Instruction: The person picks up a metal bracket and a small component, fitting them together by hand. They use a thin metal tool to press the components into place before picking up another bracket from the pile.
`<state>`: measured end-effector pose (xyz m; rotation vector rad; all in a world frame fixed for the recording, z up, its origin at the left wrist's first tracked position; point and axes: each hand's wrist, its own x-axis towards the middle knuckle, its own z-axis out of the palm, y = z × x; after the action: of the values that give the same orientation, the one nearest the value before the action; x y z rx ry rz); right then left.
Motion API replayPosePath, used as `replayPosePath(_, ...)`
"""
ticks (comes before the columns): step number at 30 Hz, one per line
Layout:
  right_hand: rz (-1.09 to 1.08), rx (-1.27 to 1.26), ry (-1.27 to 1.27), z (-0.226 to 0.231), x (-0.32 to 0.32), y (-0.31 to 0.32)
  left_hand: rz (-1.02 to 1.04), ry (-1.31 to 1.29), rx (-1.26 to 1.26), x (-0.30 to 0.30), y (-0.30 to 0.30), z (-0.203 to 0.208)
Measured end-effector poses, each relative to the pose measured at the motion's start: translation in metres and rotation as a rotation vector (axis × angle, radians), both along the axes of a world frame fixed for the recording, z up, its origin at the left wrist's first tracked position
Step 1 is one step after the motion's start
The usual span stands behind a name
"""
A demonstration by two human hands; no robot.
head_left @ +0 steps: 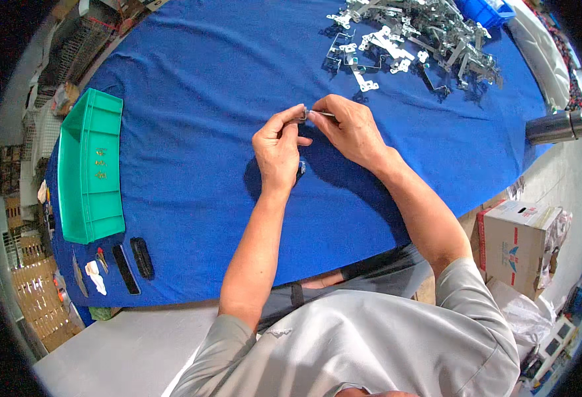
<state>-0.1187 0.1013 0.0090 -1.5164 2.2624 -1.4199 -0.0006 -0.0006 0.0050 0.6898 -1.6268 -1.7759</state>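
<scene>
Over the middle of the blue cloth, my left hand [277,155] and my right hand [354,129] meet at the fingertips. Both are closed in a pinch on a small, shiny metal bracket [305,115]; a thin, pale edge of metal shows by my right thumb and forefinger. The fingers cover most of this piece, so its full shape is hidden. Beside my left wrist, a bit of shiny metal [302,168] shows; whether it lies on the cloth or hangs from the hand I cannot tell. Farther right, a heap of similar metal brackets with bent wire rods [430,46] spreads over the cloth.
A green plastic bin [92,228] stands at the left, near two black strap-like items [127,270] and a crumpled white scrap [95,276]. At the far right are a blue bin [488,13] and a metal cylinder [549,129]. A cardboard box [512,245] sits beyond the table edge.
</scene>
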Motion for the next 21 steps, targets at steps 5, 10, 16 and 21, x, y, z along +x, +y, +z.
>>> replayPosePath(5, 0.003, 0.026, 0.053, -0.006, -0.003, 0.001, -0.004, 0.024, -0.011, 0.001, -0.001, -0.009)
replayPosePath(10, -0.003, -0.001, -0.023, -0.001, 0.000, 0.003, 0.000, 0.044, -0.019, 0.001, 0.002, -0.004)
replayPosePath(16, -0.019, 0.019, -0.013, -0.002, -0.001, 0.001, -0.004, 0.038, -0.020, 0.000, 0.000, -0.005)
replayPosePath(21, 0.001, -0.002, -0.063, -0.002, -0.001, 0.000, 0.006, 0.032, -0.011, 0.001, -0.001, -0.004)
